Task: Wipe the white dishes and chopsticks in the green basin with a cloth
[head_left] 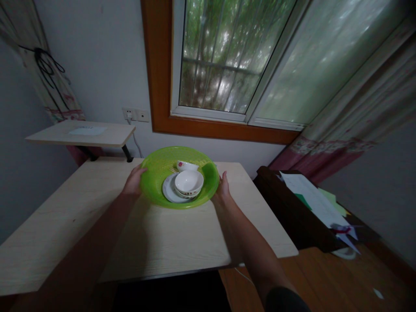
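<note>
A round lime-green plastic basin (152, 182) is between my two hands at the far side of the pale wooden table (182, 242). My left hand (134, 181) grips its left rim, with the fingers partly hidden behind it. On the right rim, my right hand (222, 188) holds on with the thumb up. Inside the basin, stacked white bowls (189, 182) with a patterned outer side rest on a white plate (167, 190). Behind them lies a tilted white piece of crockery with a red mark (187, 166). Thin light-coloured utensils (173, 169) show beside it.
A small raised shelf (113, 133) on black legs stands at the table's back left, bearing a paper sheet. Wall sockets (135, 115) with a plugged-in cord are behind. A dark cabinet (279, 208) with papers stands right of the table, below the window and curtain.
</note>
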